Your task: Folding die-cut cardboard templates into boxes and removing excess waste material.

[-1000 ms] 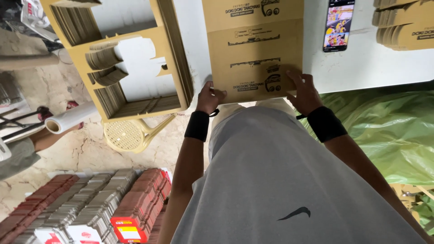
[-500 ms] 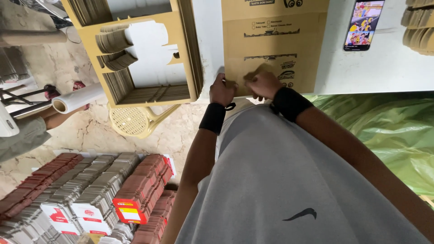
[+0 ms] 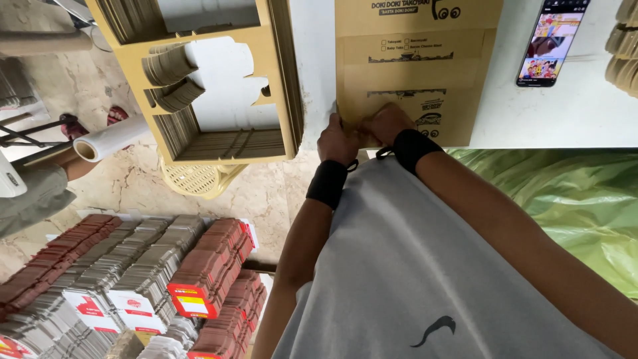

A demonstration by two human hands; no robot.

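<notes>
Head view: both hands, left hand (image 3: 339, 141) and right hand (image 3: 387, 123), closed in pinching grip on near edge of flat cardboard box (image 3: 417, 66) on white surface (image 3: 565, 113), apparently folding; next, likely pressing crease firmly.

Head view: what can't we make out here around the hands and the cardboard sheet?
- Fingertips of left hand and right hand: curled against the cardboard sheet, so the grip is unclear.
- Sheet's near edge: hidden behind both hands.
- Sheet's far end: cut off by the top of the frame.
- Phone: top cropped, screen too small to read.
- Die-cut cardboard stack: top cropped.
</notes>
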